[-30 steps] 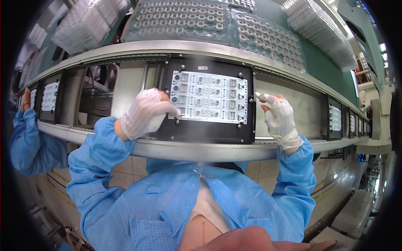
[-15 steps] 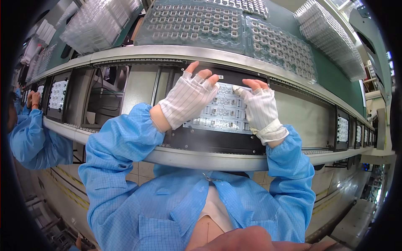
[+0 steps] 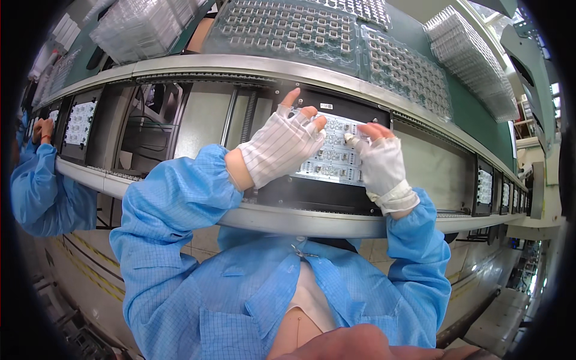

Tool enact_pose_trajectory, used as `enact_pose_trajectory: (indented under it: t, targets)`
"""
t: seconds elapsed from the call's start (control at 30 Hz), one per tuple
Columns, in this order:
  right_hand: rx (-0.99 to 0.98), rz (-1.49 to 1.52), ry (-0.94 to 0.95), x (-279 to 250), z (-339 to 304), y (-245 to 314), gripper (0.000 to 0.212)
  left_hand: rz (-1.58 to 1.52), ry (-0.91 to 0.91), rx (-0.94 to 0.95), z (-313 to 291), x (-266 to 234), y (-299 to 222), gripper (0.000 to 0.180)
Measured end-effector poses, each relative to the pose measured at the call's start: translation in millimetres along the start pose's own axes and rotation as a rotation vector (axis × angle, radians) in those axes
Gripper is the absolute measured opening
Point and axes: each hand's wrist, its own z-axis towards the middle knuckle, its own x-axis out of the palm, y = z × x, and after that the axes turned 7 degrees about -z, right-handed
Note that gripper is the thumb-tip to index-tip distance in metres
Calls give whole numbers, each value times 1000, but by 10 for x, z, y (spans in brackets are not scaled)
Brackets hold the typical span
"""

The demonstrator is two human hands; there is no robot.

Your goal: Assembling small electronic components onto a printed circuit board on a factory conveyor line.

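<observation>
Head view had both hands crowded over the white circuit-board panel (image 3: 336, 157), which sat in a black carrier plate (image 3: 294, 193) on the metal conveyor line. The left hand (image 3: 281, 145) covered the panel's left part, its bare fingertips fanned apart and the index sticking up toward the far edge; the right hand (image 3: 383, 163) was at the right side, thumb and fingers a bit apart. Couldn't tell if either was pinching a small part or even touching the board, tbh. My worry: those loose glove cuffs and cut-off finger ends could've snagged or nudged the little components, and the left palm hid whatever was under it. Two hands that close could've bumped each other too, and anything dropped might've landed in the open bay (image 3: 429, 157) just right of the carrier.
</observation>
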Motion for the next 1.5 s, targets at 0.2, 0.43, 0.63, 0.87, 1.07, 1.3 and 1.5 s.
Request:
enact_pose_trajectory:
  t: [0.2,0.43,0.63,0.87,1.07,1.3,1.5]
  targets:
    - [-56,-139,6,-5,9,91,30,-15,-139,51,30,-119,-105,24]
    - [50,121,10,99,-301,-229,39,-35,-133,103,113,303,-305,28]
    - [-65,15,47,-155,-310,-40,49,-66,-182,97,97,272,-352,26]
    - [3,-157,189,-128,-351,214,56,-39,-62,43,87,-85,-257,35]
    - [76,95,-40,-350,-540,-45,51,-146,-31,73,117,-181,-362,29]
    - [20,70,58,-388,-716,12,51,-136,48,176,90,-105,-544,24]
    - [-49,107,142,-420,-649,0,48,-211,-14,58,123,-150,-513,28]
